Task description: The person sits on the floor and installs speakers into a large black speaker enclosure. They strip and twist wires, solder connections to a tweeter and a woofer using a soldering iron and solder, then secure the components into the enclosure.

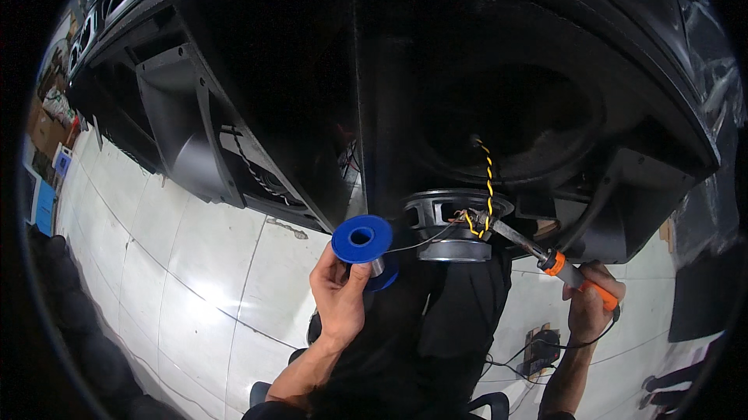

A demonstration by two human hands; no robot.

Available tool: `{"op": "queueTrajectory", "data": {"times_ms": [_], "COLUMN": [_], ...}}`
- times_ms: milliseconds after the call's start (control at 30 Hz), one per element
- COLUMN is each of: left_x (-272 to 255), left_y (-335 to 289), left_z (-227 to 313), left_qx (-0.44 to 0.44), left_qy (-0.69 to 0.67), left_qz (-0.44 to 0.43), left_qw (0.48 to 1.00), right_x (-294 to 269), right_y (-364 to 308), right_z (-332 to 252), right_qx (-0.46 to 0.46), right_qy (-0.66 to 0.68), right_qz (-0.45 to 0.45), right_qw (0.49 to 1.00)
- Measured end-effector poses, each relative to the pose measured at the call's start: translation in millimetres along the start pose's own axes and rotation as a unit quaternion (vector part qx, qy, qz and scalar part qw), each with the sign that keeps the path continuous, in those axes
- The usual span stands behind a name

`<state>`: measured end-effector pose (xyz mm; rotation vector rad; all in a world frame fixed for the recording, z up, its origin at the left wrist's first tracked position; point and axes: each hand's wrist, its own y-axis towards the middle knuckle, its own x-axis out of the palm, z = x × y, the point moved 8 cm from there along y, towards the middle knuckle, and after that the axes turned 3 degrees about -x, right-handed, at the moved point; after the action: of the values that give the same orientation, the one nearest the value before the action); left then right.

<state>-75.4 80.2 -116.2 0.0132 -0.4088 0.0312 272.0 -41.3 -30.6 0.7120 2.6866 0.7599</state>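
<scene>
A blue spool of solder wire is gripped in my left hand, its thin wire running right to the terminal of a round speaker driver. My right hand is closed round the orange and grey handle of a soldering iron. Its metal shaft points up and left, with the tip at the terminal. A twisted yellow and black cable hangs from inside the black speaker cabinet down to that same terminal. The driver rests at my lap, below the cabinet's round opening; the exact joint is too small to make out.
The cabinet spans the view above my hands, with a curved horn panel at left and another at right. The iron's black cord trails down past a dark stand-like object on the white tiled floor. Boxes stand far left.
</scene>
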Motion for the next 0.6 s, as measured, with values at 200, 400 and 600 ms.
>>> {"op": "queueTrajectory", "data": {"times_ms": [200,400,600], "left_x": [0.4,0.8,1.5], "left_y": [2.1,3.2,3.4], "left_z": [-2.6,-2.9,-2.0], "left_qx": [-0.005,-0.002,0.002], "left_qy": [0.002,0.003,0.003], "left_qz": [-0.004,-0.008,-0.007], "left_qw": [1.0,1.0,1.0], "right_x": [3.4,5.8,8.5], "right_y": [5.6,8.2,7.7], "right_z": [-1.9,-1.5,0.0], "right_qx": [-0.009,-0.012,-0.016], "right_qy": [-0.017,-0.025,-0.01], "right_qz": [-0.022,-0.042,-0.032], "right_qw": [1.0,0.999,0.999]}}
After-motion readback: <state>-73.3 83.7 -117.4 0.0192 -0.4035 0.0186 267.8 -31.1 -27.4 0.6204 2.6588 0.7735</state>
